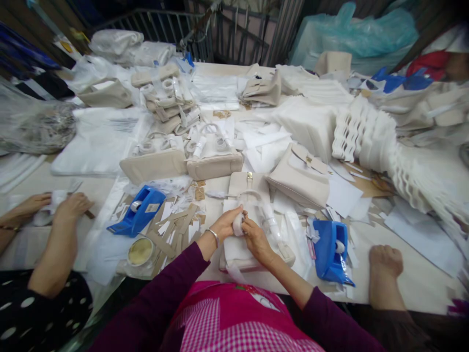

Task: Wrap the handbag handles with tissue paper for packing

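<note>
Pink apron (pixel 234 315) fronts the near edge of a crowded worktable (pixel 421 283). Around the far right corner, a teal plastic bag (pixel 351 32) covers something pale; at the left edge a clear plastic bag (pixel 22 112) holds a blurred greyish tangle. A beige handbag (pixel 234 250) lies at the middle of the near edge, between blue tape dispensers (pixel 330 247); left of it, a round tub (pixel 140 251) holds something yellowish. Left hand (pixel 225 227) and right hand (pixel 259 242) are together over the handbag, pinching a pale band (pixel 238 226). Winding that band seems the step; the next move likely calls for a firm pinch.
</note>
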Tool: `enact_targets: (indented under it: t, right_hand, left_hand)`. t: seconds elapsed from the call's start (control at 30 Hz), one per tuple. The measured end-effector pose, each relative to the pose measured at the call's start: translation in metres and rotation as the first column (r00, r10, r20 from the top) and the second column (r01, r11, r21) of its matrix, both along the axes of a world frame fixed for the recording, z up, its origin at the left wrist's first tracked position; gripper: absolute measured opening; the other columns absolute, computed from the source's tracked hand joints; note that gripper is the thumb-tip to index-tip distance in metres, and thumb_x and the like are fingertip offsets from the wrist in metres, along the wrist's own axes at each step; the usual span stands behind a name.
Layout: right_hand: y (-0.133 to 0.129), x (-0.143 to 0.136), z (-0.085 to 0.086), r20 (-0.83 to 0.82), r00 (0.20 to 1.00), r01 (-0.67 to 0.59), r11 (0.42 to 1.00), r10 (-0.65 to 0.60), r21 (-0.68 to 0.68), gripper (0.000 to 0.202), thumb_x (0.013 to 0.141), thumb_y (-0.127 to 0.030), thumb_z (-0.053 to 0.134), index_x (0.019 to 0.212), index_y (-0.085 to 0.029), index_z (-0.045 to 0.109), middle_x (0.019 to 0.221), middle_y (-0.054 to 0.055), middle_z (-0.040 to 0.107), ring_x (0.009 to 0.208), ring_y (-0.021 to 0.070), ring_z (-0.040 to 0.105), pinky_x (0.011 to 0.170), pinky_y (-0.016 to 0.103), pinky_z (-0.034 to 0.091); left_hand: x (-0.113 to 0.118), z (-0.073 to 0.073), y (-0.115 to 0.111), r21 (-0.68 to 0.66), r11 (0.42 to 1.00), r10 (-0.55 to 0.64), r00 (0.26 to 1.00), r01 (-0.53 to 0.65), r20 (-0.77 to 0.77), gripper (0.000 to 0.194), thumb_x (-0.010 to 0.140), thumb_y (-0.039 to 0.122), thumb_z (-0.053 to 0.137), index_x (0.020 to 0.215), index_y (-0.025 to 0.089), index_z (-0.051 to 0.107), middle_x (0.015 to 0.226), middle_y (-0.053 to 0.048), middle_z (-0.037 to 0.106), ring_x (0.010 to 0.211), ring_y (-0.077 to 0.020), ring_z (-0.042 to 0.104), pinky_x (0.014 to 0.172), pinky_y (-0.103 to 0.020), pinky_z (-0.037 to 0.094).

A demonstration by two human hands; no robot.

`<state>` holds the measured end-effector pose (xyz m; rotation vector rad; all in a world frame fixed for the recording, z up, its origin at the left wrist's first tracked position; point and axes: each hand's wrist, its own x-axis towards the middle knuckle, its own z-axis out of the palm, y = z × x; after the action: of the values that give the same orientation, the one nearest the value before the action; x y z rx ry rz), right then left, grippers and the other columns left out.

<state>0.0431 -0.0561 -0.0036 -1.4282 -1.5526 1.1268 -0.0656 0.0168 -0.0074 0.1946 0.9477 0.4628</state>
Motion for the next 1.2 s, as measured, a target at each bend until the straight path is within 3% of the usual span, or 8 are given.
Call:
enact_targets:
  t: [0.17,0.43,0.57,0.73,0.8,0.9,1.07,1.2]
  right_hand:
    - [0.010,-0.003,-0.006,-0.120,0.983,0.085,0.923,-0.139,-0.376,0.008,0.067,-0.025,0.052,0.070,-0.017,0.052,0.062,-0.003,0.046,0.059,0.0122,0.041,0.056,0.025,0.034]
    - [0.010,-0.001,-0.013,0.025,0.994,0.111,0.978,-0.108,-0.176,0.003,0.062,-0.020,0.055,0.064,-0.019,0.053,0.070,0.000,0.052,0.068,0.0145,0.047,0.065,0.027,0.038]
    - [0.014,-0.008,-0.008,-0.142,0.953,0.147,0.814,-0.270,-0.562,0.017,0.065,-0.035,0.059,0.068,-0.018,0.054,0.054,-0.003,0.051,0.047,0.0117,0.046,0.049,0.026,0.038]
    - [0.009,-0.014,-0.011,-0.305,0.836,0.153,0.728,-0.456,-0.668,0.024,0.057,-0.035,0.068,0.067,-0.017,0.056,0.061,0.000,0.060,0.054,0.0149,0.058,0.055,0.029,0.048]
    - [0.005,-0.014,-0.015,-0.329,0.809,0.143,0.706,-0.487,-0.693,0.024,0.056,-0.034,0.070,0.065,-0.017,0.056,0.058,-0.001,0.059,0.055,0.0150,0.059,0.057,0.029,0.049]
    - [0.001,-0.012,-0.020,-0.350,0.791,0.126,0.694,-0.502,-0.709,0.026,0.054,-0.033,0.072,0.064,-0.017,0.055,0.054,-0.002,0.059,0.055,0.0144,0.059,0.057,0.027,0.050]
    - [0.003,-0.008,-0.017,-0.365,0.791,0.106,0.698,-0.491,-0.708,0.027,0.052,-0.031,0.073,0.063,-0.017,0.053,0.055,-0.002,0.058,0.057,0.0152,0.062,0.056,0.027,0.051]
    - [0.010,-0.007,-0.010,-0.370,0.774,0.061,0.642,-0.514,-0.764,0.031,0.050,-0.025,0.076,0.061,-0.018,0.047,0.056,-0.003,0.058,0.059,0.0176,0.064,0.055,0.029,0.052]
  left_hand:
    - [0.011,-0.018,-0.002,0.257,0.965,0.126,0.959,-0.059,-0.252,0.033,0.076,0.045,0.065,0.073,0.012,0.058,0.052,0.001,0.055,0.043,-0.0097,0.052,0.043,-0.021,0.039]
    - [0.004,-0.033,0.016,0.020,1.000,0.000,0.988,0.004,-0.156,0.026,0.080,0.033,0.062,0.069,0.010,0.058,0.052,-0.001,0.055,0.043,-0.0102,0.050,0.045,-0.023,0.041]
    - [0.010,-0.040,0.013,0.082,0.995,0.072,0.974,-0.055,-0.215,0.021,0.082,0.026,0.059,0.068,0.011,0.056,0.053,0.000,0.053,0.043,-0.0084,0.047,0.046,-0.022,0.038]
    - [0.005,-0.031,0.002,0.279,0.960,0.091,0.949,-0.003,-0.303,0.022,0.081,0.036,0.058,0.079,0.013,0.055,0.071,-0.003,0.056,0.065,-0.0135,0.055,0.064,-0.027,0.045]
    - [-0.008,-0.018,-0.008,0.527,0.840,0.181,0.848,0.130,-0.498,0.020,0.079,0.031,0.059,0.088,0.015,0.055,0.086,-0.006,0.056,0.084,-0.0180,0.055,0.079,-0.033,0.045]
    - [-0.039,0.013,-0.035,0.764,0.463,0.371,0.684,0.449,-0.627,0.033,0.073,0.010,0.053,0.105,0.016,0.052,0.109,-0.009,0.050,0.109,-0.0226,0.045,0.099,-0.040,0.034]
    - [-0.083,0.059,-0.096,0.661,-0.240,0.013,0.684,0.710,-0.730,0.060,0.059,-0.004,0.045,0.115,0.020,0.049,0.126,-0.011,0.045,0.122,-0.0266,0.036,0.105,-0.047,0.028]
    - [-0.092,0.052,-0.121,0.526,-0.405,-0.028,0.565,0.748,-0.824,0.057,0.064,-0.003,0.049,0.116,0.020,0.049,0.130,-0.013,0.043,0.126,-0.0276,0.032,0.107,-0.048,0.027]
